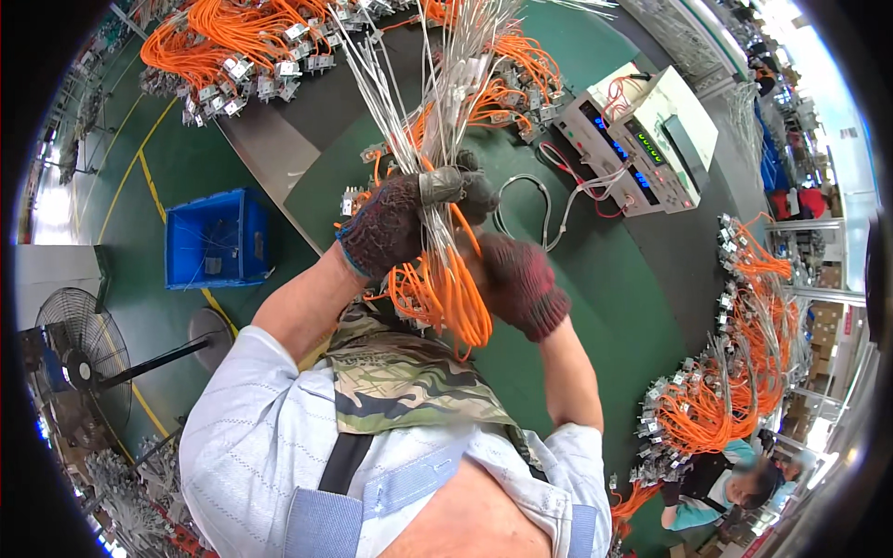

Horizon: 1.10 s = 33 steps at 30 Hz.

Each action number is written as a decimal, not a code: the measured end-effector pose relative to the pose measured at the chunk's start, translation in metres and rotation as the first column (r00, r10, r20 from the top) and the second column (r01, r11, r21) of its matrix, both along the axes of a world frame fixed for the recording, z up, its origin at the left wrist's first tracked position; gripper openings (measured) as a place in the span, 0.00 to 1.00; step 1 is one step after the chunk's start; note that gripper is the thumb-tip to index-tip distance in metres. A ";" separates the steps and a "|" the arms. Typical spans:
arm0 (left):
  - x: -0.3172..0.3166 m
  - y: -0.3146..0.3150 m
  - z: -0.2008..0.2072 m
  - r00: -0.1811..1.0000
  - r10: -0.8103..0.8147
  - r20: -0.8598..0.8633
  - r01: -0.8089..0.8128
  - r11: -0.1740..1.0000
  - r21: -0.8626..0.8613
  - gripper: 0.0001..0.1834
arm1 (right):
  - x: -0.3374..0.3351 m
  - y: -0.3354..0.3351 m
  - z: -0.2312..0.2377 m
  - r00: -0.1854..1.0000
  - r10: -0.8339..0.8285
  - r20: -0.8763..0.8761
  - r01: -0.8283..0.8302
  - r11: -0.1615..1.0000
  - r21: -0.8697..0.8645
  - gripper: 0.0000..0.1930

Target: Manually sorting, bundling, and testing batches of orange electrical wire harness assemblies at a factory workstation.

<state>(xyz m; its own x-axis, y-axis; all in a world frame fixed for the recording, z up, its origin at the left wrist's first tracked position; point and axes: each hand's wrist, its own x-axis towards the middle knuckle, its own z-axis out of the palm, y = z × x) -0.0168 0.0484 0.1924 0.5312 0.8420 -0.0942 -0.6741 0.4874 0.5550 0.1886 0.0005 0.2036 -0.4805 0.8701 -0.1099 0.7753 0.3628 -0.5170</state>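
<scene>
My left hand point(386, 223) wears a dark knitted glove with grey tape on a finger. It is closed around a cable bundle, with orange cable loops point(456, 302) hanging below the fist. Long thin silvery-white strands point(446, 112) stick up and fan out above it. Just right of the loops is my right hand point(521, 284), in a dark red glove. Its fingers point at the bundle but are blurred and partly hidden, so their grip does not show. Small metal connectors point(353, 200) show beside the left glove.
More orange cables with connectors point(233, 42) lie at the far left, others point(726, 400) at the right. A test instrument point(642, 139) with lit displays stands back right, near a looped grey lead point(526, 214). Left are a blue bin point(219, 240) and fan point(82, 358). A person point(735, 484) works lower right.
</scene>
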 end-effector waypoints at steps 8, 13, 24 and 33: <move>0.001 -0.008 -0.002 0.985 -0.011 -0.171 0.000 0.998 -0.059 0.24 | 0.052 -0.100 -0.046 0.931 0.149 0.332 -0.167 0.986 0.025 0.12; 0.016 0.006 -0.005 0.974 -0.012 -0.224 0.005 0.999 -0.031 0.24 | 0.048 -0.093 -0.016 0.961 0.023 0.275 0.010 0.993 -0.119 0.13; 0.047 0.015 -0.017 0.952 0.179 -0.247 -0.201 0.978 -0.064 0.19 | 0.004 -0.052 0.007 0.660 -0.368 -0.654 0.197 0.926 -0.322 0.25; 0.050 0.009 -0.010 0.982 0.188 0.035 -0.189 0.980 0.066 0.45 | 0.017 -0.043 0.026 0.707 -0.514 -0.485 0.311 0.843 -0.440 0.28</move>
